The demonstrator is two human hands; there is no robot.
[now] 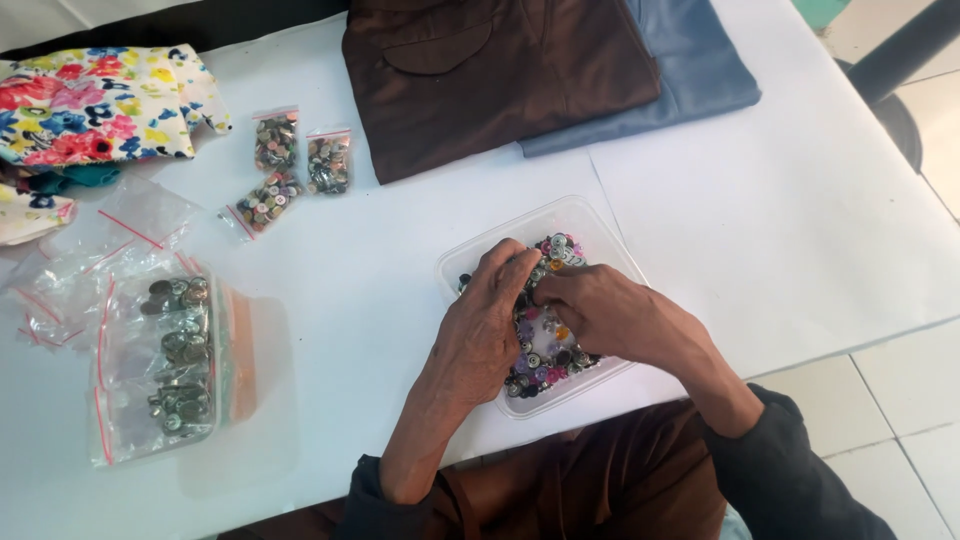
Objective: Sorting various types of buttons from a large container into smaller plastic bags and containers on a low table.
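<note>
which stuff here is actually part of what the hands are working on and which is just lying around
In hand:
- left hand and right hand, both in the buttons
- mixed buttons
- clear plastic tray holding them

Lying about:
- three small bags of buttons
- larger bags of metal buttons
- empty zip bags
- floral fabric
- folded brown cloth
- folded blue cloth

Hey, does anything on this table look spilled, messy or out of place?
Nothing looks spilled. The buttons stay inside the clear tray under the left hand and right hand. Only the empty zip bags lie crumpled in a loose heap at the table's left.
</note>
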